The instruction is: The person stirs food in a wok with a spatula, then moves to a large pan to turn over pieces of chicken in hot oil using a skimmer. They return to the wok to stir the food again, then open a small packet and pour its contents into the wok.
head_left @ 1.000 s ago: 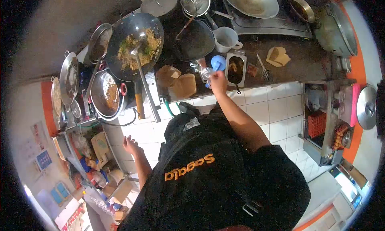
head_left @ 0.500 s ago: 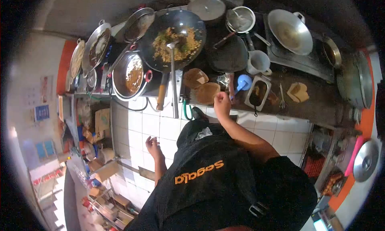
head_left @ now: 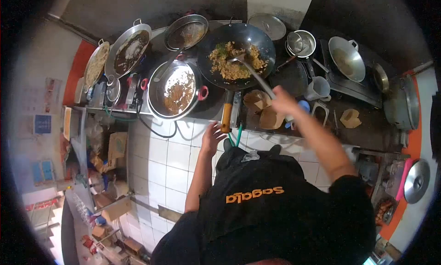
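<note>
A dark wok (head_left: 262,39) stands on the stove with fried rice (head_left: 229,67) and green bits in it. The metal spatula (head_left: 257,76) rests its blade in the rice, and my right hand (head_left: 284,101) is closed round the end of its handle. Toward me points the wok's yellowish wooden handle (head_left: 226,113). My left hand (head_left: 212,137) is just left of that handle's tip, empty, with its fingers apart. Brown paper wrappers (head_left: 272,119) lie on the counter by my right forearm.
Left of the wok is a steel pan (head_left: 174,92) with brown residue. Farther left sit a pan of dark oil (head_left: 132,53) and a pale-filled pan (head_left: 96,66). To the right are a strainer on a pot (head_left: 301,44), a grey mug (head_left: 317,88) and a large pan (head_left: 347,58).
My right hand has moved from the paper wrappers to the spatula handle and taken hold of it. My left hand has risen toward the wok handle. The camera view has shifted.
</note>
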Motion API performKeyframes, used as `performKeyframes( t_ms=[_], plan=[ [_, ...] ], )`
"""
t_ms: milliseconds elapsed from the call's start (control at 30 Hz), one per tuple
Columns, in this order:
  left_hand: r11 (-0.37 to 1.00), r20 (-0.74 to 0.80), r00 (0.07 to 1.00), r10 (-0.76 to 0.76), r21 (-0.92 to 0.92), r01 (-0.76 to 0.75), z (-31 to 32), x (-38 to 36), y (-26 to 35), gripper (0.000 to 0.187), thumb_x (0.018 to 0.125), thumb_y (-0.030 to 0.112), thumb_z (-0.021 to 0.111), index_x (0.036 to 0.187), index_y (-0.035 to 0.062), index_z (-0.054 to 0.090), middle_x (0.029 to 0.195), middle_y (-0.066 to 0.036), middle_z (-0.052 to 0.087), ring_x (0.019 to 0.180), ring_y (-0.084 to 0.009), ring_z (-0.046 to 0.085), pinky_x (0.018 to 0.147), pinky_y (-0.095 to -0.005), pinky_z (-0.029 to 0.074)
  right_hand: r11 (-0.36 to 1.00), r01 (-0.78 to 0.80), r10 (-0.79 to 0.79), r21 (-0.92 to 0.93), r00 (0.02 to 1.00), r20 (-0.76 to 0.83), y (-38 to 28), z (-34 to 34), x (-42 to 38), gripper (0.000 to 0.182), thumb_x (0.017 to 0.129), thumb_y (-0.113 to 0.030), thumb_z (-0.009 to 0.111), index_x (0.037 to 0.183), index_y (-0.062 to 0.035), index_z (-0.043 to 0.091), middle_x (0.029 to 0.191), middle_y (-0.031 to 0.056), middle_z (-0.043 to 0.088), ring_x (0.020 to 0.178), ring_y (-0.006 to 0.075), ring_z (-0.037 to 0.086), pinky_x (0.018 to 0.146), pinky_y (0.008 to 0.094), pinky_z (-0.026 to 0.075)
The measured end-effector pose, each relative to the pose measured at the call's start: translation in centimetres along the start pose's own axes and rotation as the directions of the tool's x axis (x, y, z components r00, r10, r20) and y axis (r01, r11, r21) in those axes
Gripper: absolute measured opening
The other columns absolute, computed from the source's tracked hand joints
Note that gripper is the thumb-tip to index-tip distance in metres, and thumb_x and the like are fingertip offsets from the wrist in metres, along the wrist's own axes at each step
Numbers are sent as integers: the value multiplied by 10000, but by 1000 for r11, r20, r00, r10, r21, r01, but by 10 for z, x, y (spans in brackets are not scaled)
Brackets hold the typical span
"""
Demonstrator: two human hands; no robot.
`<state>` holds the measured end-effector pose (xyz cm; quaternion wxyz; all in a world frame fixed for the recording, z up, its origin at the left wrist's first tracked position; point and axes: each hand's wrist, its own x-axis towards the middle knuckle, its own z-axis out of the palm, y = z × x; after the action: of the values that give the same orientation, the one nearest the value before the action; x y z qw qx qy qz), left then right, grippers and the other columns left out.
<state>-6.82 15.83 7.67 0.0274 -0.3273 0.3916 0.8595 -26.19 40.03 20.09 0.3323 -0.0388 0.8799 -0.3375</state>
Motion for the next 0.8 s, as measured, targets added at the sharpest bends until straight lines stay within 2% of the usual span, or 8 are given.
performKeyframes(
  t_ms=[67,100,133,200,300,433,533,800],
  plan=[
    [989,238,965,-113,121,86,2,20,13,479,883,389,442,1211,42,405,1050,-115,540,931,-242,555,805,-384,459,969,132,-128,-210,991,31,-3,-58,-1,327,746,-95,534,1063,-20,510,857,154,570,756,238,574,534,369,479],
    [977,295,940,-174,174,126,9,24,20,442,879,378,471,1174,51,438,1039,-102,546,901,-227,567,785,-385,471,924,76,-75,-374,997,17,-49,-86,-38,398,757,-138,564,1133,-25,503,846,148,577,735,238,584,572,374,493],
    [975,260,949,-178,176,135,15,22,26,383,869,331,522,1131,56,471,986,-78,570,850,-207,582,753,-353,487,826,201,-240,-526,971,-6,-40,-108,-37,400,765,-154,567,1140,-26,517,867,154,587,703,239,599,540,361,496],
    [953,359,892,-275,226,202,11,38,26,328,862,257,560,1103,47,485,938,-68,591,814,-190,593,719,-315,498,831,-38,148,-554,977,155,-114,-137,-73,215,774,-122,545,943,8,569,705,132,593,458,198,556,420,330,464],
    [941,454,831,-323,252,228,0,60,13,323,858,214,571,1091,16,467,934,-82,587,799,-182,593,724,-324,501,782,-136,329,-608,919,218,-141,-149,-78,181,834,-86,501,994,-11,541,520,22,439,368,99,425,324,273,398],
    [949,480,823,-304,226,219,8,48,29,220,877,168,543,1025,12,494,882,-76,582,775,-184,598,734,-331,510,857,-255,362,-447,917,170,-129,-101,-57,149,859,-116,488,933,7,524,517,15,426,363,99,414,321,278,410],
    [942,516,791,-330,240,236,6,48,32,283,874,213,555,1070,23,482,952,-84,596,822,-195,604,729,-342,522,982,-177,179,-66,984,20,-76,-36,-13,180,853,-189,515,920,-25,550,522,16,427,395,121,442,306,284,380],
    [933,513,783,-353,254,254,5,46,35,296,873,221,559,1072,20,471,942,-88,585,847,-201,599,756,-336,512,992,-123,126,30,986,-110,-105,57,-27,286,887,-214,462,1102,-31,506,531,52,461,351,143,444,311,302,379]
  ],
)
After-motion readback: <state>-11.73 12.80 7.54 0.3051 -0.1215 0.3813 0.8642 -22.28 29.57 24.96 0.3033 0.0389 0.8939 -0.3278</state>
